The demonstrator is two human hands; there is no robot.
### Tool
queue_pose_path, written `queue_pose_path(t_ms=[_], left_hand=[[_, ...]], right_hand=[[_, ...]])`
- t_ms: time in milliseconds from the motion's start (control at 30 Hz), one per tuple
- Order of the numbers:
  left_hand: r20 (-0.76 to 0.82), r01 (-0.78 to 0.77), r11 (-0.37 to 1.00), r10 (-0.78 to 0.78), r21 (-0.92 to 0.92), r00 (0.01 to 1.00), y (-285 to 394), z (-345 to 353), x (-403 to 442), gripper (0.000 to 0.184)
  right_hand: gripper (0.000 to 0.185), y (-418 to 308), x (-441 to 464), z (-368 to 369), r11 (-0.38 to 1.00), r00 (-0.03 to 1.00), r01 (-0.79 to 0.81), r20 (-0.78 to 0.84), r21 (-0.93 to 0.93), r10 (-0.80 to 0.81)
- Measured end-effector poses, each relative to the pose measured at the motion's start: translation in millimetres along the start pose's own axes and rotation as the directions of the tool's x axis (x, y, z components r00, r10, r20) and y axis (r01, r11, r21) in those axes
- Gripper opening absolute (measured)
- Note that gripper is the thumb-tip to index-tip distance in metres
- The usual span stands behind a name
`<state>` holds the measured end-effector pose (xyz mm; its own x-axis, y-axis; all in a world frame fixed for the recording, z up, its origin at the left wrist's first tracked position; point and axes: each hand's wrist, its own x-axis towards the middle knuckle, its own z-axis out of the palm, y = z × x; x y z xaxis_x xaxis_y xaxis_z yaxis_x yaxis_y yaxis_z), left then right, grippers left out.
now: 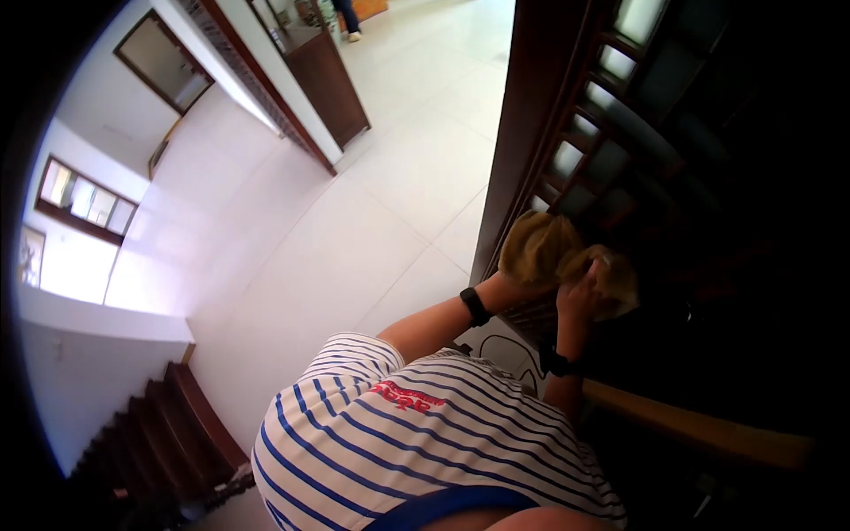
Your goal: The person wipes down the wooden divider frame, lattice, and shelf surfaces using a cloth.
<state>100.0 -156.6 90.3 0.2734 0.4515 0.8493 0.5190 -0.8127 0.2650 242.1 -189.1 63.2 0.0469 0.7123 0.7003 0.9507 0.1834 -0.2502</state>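
A brownish-yellow cloth (540,246) is bunched against the lower part of a dark wooden lattice screen (589,119). My left hand (512,287) holds its left part, with the fingers hidden by the folds. Just to the right, my right hand (580,290) is closed on the other part of the cloth, close to the left hand. Both wrists wear a dark band. Deep shadow hides the area to the right of the cloth.
A wooden bar (699,425) runs along the lower right. Below my hands lies a dark cable (509,341). Dark wooden steps (177,434) are at the lower left. A wooden panel (326,84) stands at the top, and beyond it part of a person's leg (348,16) shows.
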Motion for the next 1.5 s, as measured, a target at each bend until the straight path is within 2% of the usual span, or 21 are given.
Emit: queue_pose_path(t_ms=[67,133,167,233,433,567,600,667,700,767,800,867,933,1000,1100,1133,1200,1233,1367,1433,1500], left_hand=[[0.043,0.012,0.997,-0.015,0.077,0.999,5,2,3,0.055],[-0.149,0.168,0.986,-0.166,0.000,0.975,16,10,6,0.048],[-0.160,0.171,0.985,-0.166,0.019,0.973,20,20,-4,0.048],[0.226,0.224,0.968,-0.244,0.111,0.943,22,40,-44,0.049],[0.412,0.403,0.911,-0.400,0.083,0.819,43,42,-60,0.048],[0.442,0.292,0.939,-0.344,0.184,0.829,54,35,-56,0.045],[0.360,0.169,0.929,-0.289,0.328,0.887,56,34,-57,0.046],[0.174,0.330,0.915,-0.372,0.231,0.912,60,35,-55,0.048],[0.172,0.313,0.940,-0.333,0.135,0.927,58,40,-64,0.053],[0.168,0.252,0.968,-0.250,0.013,0.954,46,41,-56,0.058],[0.226,0.226,0.972,-0.206,-0.064,0.952,46,32,-37,0.056],[0.284,0.182,0.968,-0.128,-0.171,0.950,49,14,1,0.054],[0.231,0.211,0.822,-0.100,-0.530,0.968,48,5,35,0.056],[0.183,0.136,0.923,-0.073,-0.360,0.980,38,4,47,0.061],[0.197,0.190,0.907,-0.122,-0.377,0.973,24,10,71,0.062],[0.224,0.224,0.887,-0.142,-0.403,0.964,23,14,74,0.063],[0.290,0.317,0.820,-0.194,-0.477,0.937,23,12,81,0.064],[0.322,0.354,0.786,-0.209,-0.506,0.924,24,9,82,0.065],[0.440,0.465,0.683,-0.228,-0.563,0.869,29,-1,79,0.067],[0.446,0.448,0.695,-0.202,-0.562,0.872,27,-4,78,0.068],[0.371,0.331,0.770,-0.132,-0.546,0.919,23,4,76,0.069]], right_hand=[[0.041,8,-6,-1,0.999,0.999,0.051,-0.009,-0.009,-0.051],[0.041,1,-6,-10,0.999,0.998,0.049,0.040,-0.013,-0.048],[0.041,-1,-4,-17,0.999,0.996,0.033,0.082,-0.031,-0.031],[0.040,5,-22,-9,1.000,0.993,0.009,0.115,-0.027,-0.006],[0.042,20,-42,-4,0.994,0.982,0.051,0.188,-0.094,-0.032],[0.045,19,-37,-22,0.986,0.976,0.136,0.185,-0.092,-0.117],[0.045,18,-40,-25,0.987,0.981,0.113,0.169,-0.117,-0.093],[0.043,18,-54,-28,0.996,0.914,0.032,0.406,-0.088,0.006],[0.043,20,-62,-28,0.993,0.928,0.015,0.371,-0.114,0.029],[0.055,19,-76,-29,0.984,0.946,-0.088,0.322,0.154,0.035],[0.055,9,-71,-36,0.986,0.956,-0.100,0.286,0.133,0.058],[0.059,-5,-60,-58,0.930,0.977,-0.212,0.099,0.299,0.191],[0.070,-6,-51,-74,0.915,0.982,-0.187,0.039,0.358,0.186],[0.081,-9,-38,-93,0.925,0.985,-0.169,0.032,0.341,0.169],[0.058,-15,1,-112,0.956,0.954,-0.002,-0.285,0.292,0.089],[0.058,-15,5,-113,0.961,0.950,-0.030,-0.291,0.275,0.113],[0.071,-16,12,-114,0.961,0.985,-0.150,-0.051,0.234,0.166],[0.068,-11,12,-103,0.989,0.992,-0.088,-0.079,0.117,0.098],[0.069,-7,-8,-72,0.993,0.994,-0.106,0.006,0.043,0.106],[0.067,-16,-11,-65,0.977,0.975,-0.209,0.066,-0.039,0.212],[0.061,-20,-9,-64,0.982,0.982,-0.188,-0.001,-0.021,0.188]])
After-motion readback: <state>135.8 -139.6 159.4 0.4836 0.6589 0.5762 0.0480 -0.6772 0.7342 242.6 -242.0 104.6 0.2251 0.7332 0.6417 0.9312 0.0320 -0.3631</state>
